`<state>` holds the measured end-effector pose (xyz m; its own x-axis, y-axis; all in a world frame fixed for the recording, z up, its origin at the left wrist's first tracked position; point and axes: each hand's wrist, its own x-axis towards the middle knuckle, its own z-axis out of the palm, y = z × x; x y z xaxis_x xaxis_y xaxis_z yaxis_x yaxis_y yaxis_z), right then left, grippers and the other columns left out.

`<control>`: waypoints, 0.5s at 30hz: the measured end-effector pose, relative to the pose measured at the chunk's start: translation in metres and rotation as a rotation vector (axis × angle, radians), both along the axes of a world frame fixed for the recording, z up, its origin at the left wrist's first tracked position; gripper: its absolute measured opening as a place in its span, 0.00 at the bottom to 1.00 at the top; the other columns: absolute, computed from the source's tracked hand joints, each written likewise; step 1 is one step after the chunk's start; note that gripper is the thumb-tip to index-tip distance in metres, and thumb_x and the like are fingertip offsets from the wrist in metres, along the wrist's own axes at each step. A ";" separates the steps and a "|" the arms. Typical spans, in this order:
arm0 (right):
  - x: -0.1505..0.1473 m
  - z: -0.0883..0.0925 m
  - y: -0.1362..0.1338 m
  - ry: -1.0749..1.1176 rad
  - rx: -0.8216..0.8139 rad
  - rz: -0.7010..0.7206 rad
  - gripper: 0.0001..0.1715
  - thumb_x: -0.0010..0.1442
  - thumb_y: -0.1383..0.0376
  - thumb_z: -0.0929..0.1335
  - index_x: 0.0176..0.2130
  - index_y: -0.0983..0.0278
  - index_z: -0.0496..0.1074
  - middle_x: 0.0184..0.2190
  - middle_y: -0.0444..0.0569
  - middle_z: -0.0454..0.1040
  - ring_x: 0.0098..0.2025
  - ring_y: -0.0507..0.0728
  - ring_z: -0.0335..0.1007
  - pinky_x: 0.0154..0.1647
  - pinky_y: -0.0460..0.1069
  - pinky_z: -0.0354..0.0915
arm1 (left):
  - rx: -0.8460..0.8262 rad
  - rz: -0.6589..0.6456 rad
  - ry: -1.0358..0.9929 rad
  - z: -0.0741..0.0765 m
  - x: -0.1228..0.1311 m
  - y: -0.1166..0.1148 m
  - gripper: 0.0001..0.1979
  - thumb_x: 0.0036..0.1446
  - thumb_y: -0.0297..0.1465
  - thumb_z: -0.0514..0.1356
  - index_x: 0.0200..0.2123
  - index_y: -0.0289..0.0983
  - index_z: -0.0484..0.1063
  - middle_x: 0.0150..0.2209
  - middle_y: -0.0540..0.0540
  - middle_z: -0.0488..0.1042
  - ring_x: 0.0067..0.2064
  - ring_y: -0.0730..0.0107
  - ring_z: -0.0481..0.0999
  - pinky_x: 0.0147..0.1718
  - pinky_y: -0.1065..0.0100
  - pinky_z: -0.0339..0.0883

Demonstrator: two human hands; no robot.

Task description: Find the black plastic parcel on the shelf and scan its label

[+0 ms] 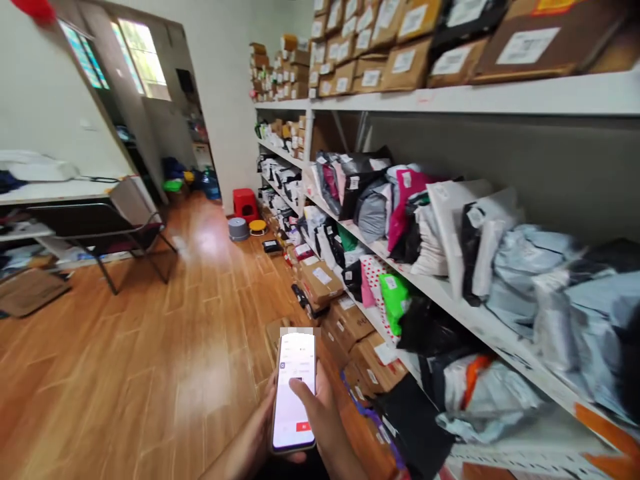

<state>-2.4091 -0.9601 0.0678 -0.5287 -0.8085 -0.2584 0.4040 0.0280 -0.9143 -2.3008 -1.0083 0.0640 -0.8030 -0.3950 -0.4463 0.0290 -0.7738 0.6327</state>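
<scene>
A smartphone point(287, 413) with a bright, mostly white screen and a small red button stands upright near the bottom middle of the head view. My left hand point(264, 417) wraps its left edge and supports it from behind. Along the right edge my right hand point(323, 407) grips it too, its thumb resting over the upper half of the screen. The screen's text is too small to read. Just right of the phone, cardboard parcels point(383, 363) lie on the floor beside the shelving.
White shelving point(435, 287) runs down the right side, loaded with bagged parcels point(373, 213) and boxes point(407, 63). A dark chair point(100, 227) stands by a desk point(55, 193) at left. Farther off are a red stool point(244, 203), a grey stool point(239, 229) and a doorway.
</scene>
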 end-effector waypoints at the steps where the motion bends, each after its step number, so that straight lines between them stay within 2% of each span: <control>1: 0.009 0.002 -0.006 0.003 0.017 0.029 0.21 0.48 0.60 0.70 0.42 0.64 0.66 0.37 0.50 0.76 0.37 0.60 0.72 0.39 0.53 0.66 | 0.013 0.036 0.002 -0.002 0.011 -0.003 0.48 0.48 0.55 0.55 0.63 0.46 0.32 0.55 0.38 0.67 0.47 0.49 0.74 0.30 0.59 0.72; 5: 0.033 0.005 -0.032 -0.026 0.066 0.150 0.31 0.48 0.54 0.71 0.48 0.64 0.63 0.39 0.51 0.76 0.36 0.60 0.73 0.39 0.54 0.67 | 0.115 0.147 0.028 -0.019 0.044 -0.016 0.48 0.47 0.55 0.55 0.63 0.49 0.31 0.56 0.40 0.66 0.48 0.50 0.73 0.32 0.60 0.72; 7: 0.039 0.005 -0.050 -0.067 0.059 0.204 0.36 0.48 0.52 0.71 0.51 0.65 0.60 0.40 0.52 0.75 0.38 0.61 0.73 0.41 0.55 0.66 | 0.072 0.198 0.041 -0.029 0.055 -0.026 0.44 0.47 0.54 0.55 0.63 0.51 0.40 0.61 0.43 0.60 0.57 0.50 0.65 0.42 0.56 0.70; 8: 0.042 0.005 -0.061 -0.082 0.048 0.222 0.36 0.48 0.51 0.70 0.51 0.65 0.59 0.41 0.52 0.75 0.40 0.61 0.72 0.44 0.55 0.66 | -0.004 0.225 0.038 -0.033 0.060 -0.032 0.40 0.48 0.54 0.55 0.62 0.51 0.46 0.63 0.46 0.56 0.61 0.51 0.58 0.50 0.54 0.64; 10: 0.048 0.006 -0.086 -0.074 0.029 0.245 0.34 0.48 0.52 0.71 0.50 0.64 0.59 0.42 0.51 0.74 0.44 0.60 0.71 0.48 0.54 0.64 | -0.199 0.283 0.019 -0.039 0.070 -0.044 0.34 0.49 0.53 0.55 0.58 0.48 0.58 0.65 0.50 0.51 0.66 0.57 0.44 0.62 0.55 0.45; 12: 0.056 0.006 -0.112 -0.062 0.046 0.268 0.31 0.47 0.53 0.72 0.46 0.64 0.61 0.40 0.49 0.74 0.44 0.59 0.71 0.48 0.52 0.63 | -0.315 0.331 -0.004 -0.045 0.081 -0.058 0.31 0.51 0.52 0.54 0.57 0.48 0.61 0.65 0.53 0.50 0.67 0.61 0.38 0.64 0.58 0.31; 15: 0.071 0.000 -0.154 -0.154 0.058 0.370 0.24 0.50 0.53 0.69 0.43 0.62 0.62 0.35 0.46 0.75 0.40 0.59 0.72 0.43 0.52 0.65 | -0.256 0.416 0.037 -0.065 0.101 -0.083 0.29 0.53 0.49 0.54 0.57 0.49 0.60 0.65 0.54 0.51 0.67 0.62 0.37 0.64 0.57 0.29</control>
